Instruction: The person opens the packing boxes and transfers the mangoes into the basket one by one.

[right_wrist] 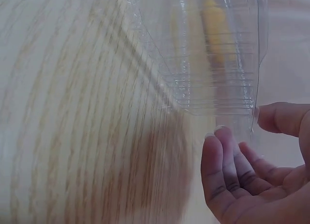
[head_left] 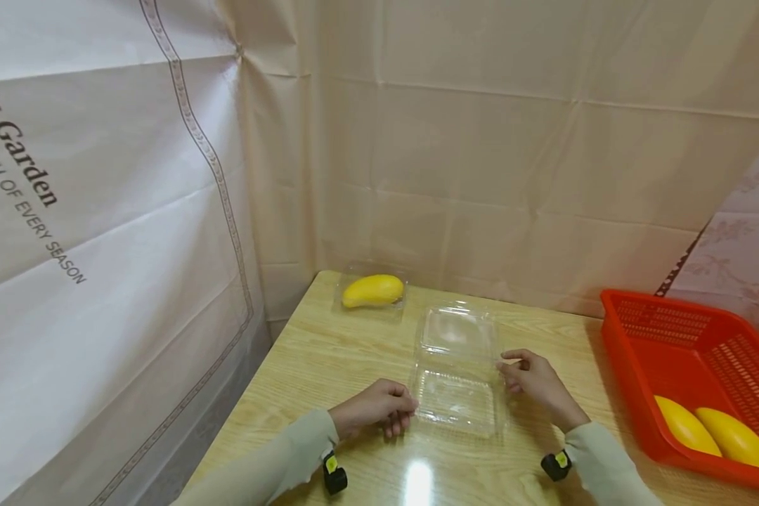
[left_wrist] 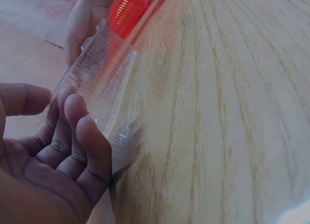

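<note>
An open clear plastic clamshell box (head_left: pixel 457 400) lies on the table, its lid (head_left: pixel 458 330) folded back toward the wall. My left hand (head_left: pixel 379 407) is at the box's left edge; in the left wrist view its thumb and curled fingers (left_wrist: pixel 89 136) pinch the rim. On the opposite side, my right hand (head_left: pixel 537 383) holds the right rim between thumb and fingers (right_wrist: pixel 213 161). Nothing lies inside the box. Farther back on the left, a yellow mango (head_left: pixel 373 291) sits in another clear plastic box (head_left: pixel 397 310).
At the right stands a red plastic basket (head_left: pixel 632 379) with slotted walls. Two yellow mangoes (head_left: pixel 736 437) lie at its near end. Behind the wooden table (head_left: pixel 303 365) hangs a beige cloth (head_left: pixel 468 176), and a printed white one (head_left: pixel 133 232) hangs at the left.
</note>
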